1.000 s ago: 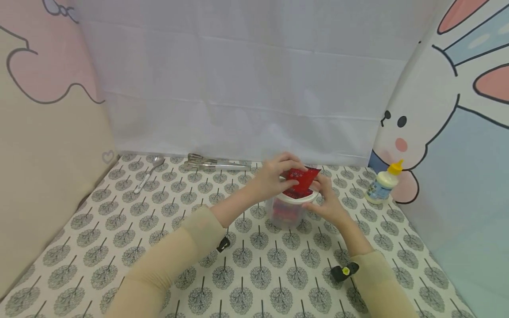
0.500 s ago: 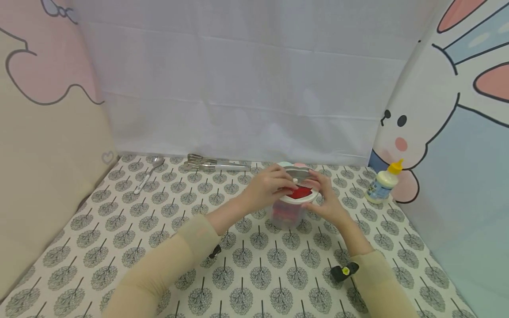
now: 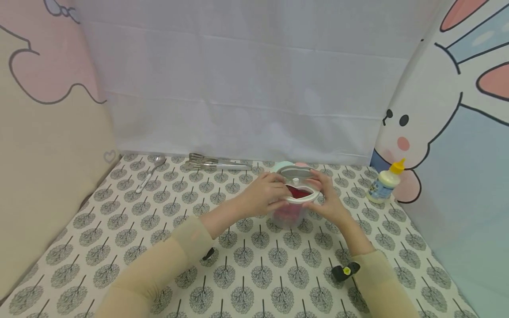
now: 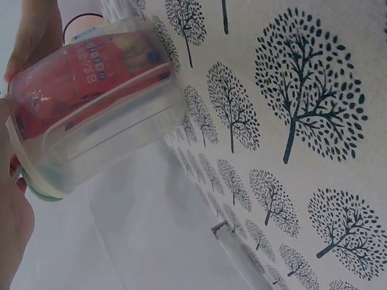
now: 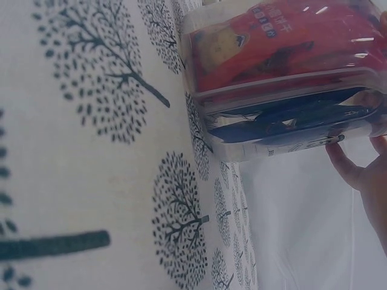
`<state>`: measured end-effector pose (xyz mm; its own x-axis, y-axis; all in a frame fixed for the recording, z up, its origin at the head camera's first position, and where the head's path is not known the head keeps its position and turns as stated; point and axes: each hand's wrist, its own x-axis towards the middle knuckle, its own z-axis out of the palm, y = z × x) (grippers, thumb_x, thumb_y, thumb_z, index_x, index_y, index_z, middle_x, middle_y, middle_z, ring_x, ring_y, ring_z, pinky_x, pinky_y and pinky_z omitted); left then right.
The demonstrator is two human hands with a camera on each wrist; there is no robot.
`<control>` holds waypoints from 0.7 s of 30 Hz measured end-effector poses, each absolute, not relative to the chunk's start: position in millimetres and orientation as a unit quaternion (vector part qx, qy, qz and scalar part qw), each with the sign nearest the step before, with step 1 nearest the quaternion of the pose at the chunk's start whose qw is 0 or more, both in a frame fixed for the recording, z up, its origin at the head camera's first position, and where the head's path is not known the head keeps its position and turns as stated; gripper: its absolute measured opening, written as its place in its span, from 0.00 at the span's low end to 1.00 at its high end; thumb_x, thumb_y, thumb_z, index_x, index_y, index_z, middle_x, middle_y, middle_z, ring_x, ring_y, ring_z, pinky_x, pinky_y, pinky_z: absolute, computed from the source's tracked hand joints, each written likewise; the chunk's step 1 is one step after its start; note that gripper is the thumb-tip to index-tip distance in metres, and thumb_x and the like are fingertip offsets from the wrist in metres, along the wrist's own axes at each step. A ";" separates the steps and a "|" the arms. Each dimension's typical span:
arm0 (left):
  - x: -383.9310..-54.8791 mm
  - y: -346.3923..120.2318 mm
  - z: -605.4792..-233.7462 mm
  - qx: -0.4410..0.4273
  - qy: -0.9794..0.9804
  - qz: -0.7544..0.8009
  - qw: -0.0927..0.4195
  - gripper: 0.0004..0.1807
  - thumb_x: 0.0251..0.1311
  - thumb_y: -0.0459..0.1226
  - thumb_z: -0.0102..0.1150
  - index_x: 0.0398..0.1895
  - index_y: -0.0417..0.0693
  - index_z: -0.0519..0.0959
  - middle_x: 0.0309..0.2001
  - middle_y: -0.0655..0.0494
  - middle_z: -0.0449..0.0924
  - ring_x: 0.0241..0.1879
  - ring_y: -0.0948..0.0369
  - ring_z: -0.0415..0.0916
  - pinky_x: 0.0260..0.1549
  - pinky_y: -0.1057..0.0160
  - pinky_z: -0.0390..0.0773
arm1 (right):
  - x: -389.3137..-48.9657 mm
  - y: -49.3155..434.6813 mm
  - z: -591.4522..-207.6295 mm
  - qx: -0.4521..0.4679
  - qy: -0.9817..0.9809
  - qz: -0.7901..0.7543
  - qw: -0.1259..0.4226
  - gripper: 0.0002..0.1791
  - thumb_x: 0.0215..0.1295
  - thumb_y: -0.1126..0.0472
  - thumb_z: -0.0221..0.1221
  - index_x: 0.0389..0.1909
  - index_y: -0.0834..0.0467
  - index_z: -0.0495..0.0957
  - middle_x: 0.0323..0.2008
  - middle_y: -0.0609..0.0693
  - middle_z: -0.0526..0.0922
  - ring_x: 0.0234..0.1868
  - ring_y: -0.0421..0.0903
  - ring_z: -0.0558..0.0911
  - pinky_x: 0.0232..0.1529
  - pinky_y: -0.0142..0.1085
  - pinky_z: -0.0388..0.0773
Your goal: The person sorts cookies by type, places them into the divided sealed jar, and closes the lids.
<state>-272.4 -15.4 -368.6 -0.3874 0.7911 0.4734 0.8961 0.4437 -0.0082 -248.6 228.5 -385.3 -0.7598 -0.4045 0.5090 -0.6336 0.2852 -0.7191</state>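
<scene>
A clear plastic storage jar [image 3: 287, 217] with a white rim stands upright on the table, its hinged lid [image 3: 296, 172] raised at the back. Red printed snack packets [image 3: 299, 193] lie inside; a dark blue packet [image 5: 290, 118] also shows through the wall in the right wrist view. My left hand [image 3: 265, 194] grips the jar's left rim, fingers over the edge and thumb outside. On the other side my right hand [image 3: 329, 202] holds the rim, thumb in front and fingers up by the lid. The left fingertips are partly hidden in the head view.
Behind and left of the jar lie metal tongs or a whisk-like utensil [image 3: 218, 164]. A spoon [image 3: 150, 173] with a white handle rests at the far left. A yellow-capped bottle [image 3: 385, 182] stands at right. Cloth walls border the patterned tablecloth [image 3: 254, 274].
The left hand has lowered a red packet into the jar and let go of it, then shifted left to the rim. The right hand has stayed at the jar.
</scene>
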 end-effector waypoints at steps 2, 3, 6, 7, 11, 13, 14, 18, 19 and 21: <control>-270.2 -14.6 -368.5 -0.502 -0.836 -0.120 0.186 0.14 0.60 0.49 0.58 0.45 0.55 0.81 0.49 0.62 0.81 0.59 0.58 0.68 0.61 0.57 0.64 | -248.7 228.8 -385.9 0.325 -0.793 0.502 0.114 0.54 0.39 0.74 0.69 0.68 0.66 0.49 0.58 0.64 0.67 0.58 0.31 0.67 0.61 0.61 0.58; -270.1 -14.3 -369.3 -0.499 -0.839 -0.115 0.183 0.14 0.61 0.49 0.57 0.46 0.55 0.80 0.50 0.62 0.81 0.60 0.58 0.68 0.62 0.57 0.63 | -248.6 228.7 -386.0 0.323 -0.794 0.502 0.114 0.54 0.39 0.75 0.69 0.68 0.66 0.49 0.58 0.63 0.66 0.58 0.31 0.67 0.61 0.61 0.57; -270.6 -15.7 -370.7 -0.512 -0.824 -0.133 0.204 0.14 0.58 0.46 0.61 0.46 0.53 0.80 0.50 0.61 0.81 0.58 0.59 0.69 0.61 0.59 0.64 | -248.1 228.2 -386.2 0.316 -0.799 0.501 0.111 0.53 0.40 0.76 0.68 0.68 0.65 0.50 0.61 0.65 0.62 0.59 0.32 0.66 0.62 0.63 0.55; -271.5 -16.7 -371.7 -0.520 -0.812 -0.148 0.220 0.14 0.57 0.45 0.62 0.45 0.52 0.80 0.50 0.59 0.81 0.58 0.58 0.70 0.62 0.60 0.64 | -247.6 227.9 -386.1 0.313 -0.800 0.500 0.110 0.52 0.40 0.76 0.68 0.68 0.65 0.50 0.62 0.66 0.60 0.60 0.35 0.66 0.62 0.64 0.54; -275.4 -21.8 -374.7 -0.534 -0.756 -0.225 0.305 0.19 0.49 0.39 0.69 0.46 0.46 0.78 0.49 0.53 0.79 0.54 0.57 0.73 0.61 0.62 0.68 | -246.3 227.4 -385.8 0.315 -0.804 0.491 0.110 0.51 0.41 0.76 0.67 0.67 0.65 0.50 0.64 0.69 0.53 0.62 0.56 0.66 0.63 0.67 0.53; -277.4 -23.5 -375.3 -0.516 -0.752 -0.256 0.320 0.28 0.46 0.39 0.71 0.52 0.44 0.74 0.55 0.48 0.74 0.56 0.54 0.70 0.63 0.60 0.66 | -246.1 227.8 -385.9 0.328 -0.803 0.485 0.116 0.51 0.42 0.74 0.68 0.66 0.66 0.48 0.63 0.71 0.52 0.61 0.64 0.64 0.62 0.68 0.53; -278.0 -24.0 -375.6 -0.501 -0.760 -0.266 0.316 0.34 0.45 0.40 0.72 0.57 0.44 0.70 0.58 0.46 0.71 0.59 0.53 0.68 0.65 0.59 0.65 | -246.0 228.3 -386.1 0.333 -0.803 0.481 0.118 0.52 0.44 0.71 0.69 0.67 0.66 0.47 0.63 0.71 0.53 0.61 0.63 0.64 0.61 0.68 0.54; -279.8 -23.9 -377.9 -0.449 -0.809 -0.306 0.222 0.55 0.42 0.44 0.73 0.72 0.46 0.50 0.67 0.47 0.61 0.66 0.53 0.60 0.69 0.55 0.57 | -246.9 229.9 -387.0 0.348 -0.801 0.469 0.130 0.54 0.50 0.57 0.69 0.67 0.65 0.41 0.60 0.72 0.59 0.63 0.42 0.64 0.59 0.67 0.58; -279.8 -23.5 -378.7 -0.441 -0.817 -0.315 0.197 0.57 0.43 0.44 0.73 0.73 0.46 0.47 0.67 0.49 0.62 0.66 0.54 0.61 0.69 0.55 0.57 | -247.5 230.2 -387.3 0.352 -0.799 0.468 0.133 0.53 0.51 0.53 0.68 0.66 0.66 0.42 0.59 0.71 0.60 0.63 0.39 0.63 0.59 0.66 0.59; -279.6 -22.4 -381.3 -0.436 -0.822 -0.327 0.164 0.54 0.45 0.43 0.72 0.73 0.47 0.49 0.65 0.52 0.67 0.65 0.55 0.63 0.68 0.55 0.57 | -248.8 230.1 -387.4 0.366 -0.794 0.463 0.143 0.51 0.53 0.48 0.66 0.64 0.68 0.44 0.59 0.71 0.61 0.65 0.40 0.62 0.60 0.62 0.63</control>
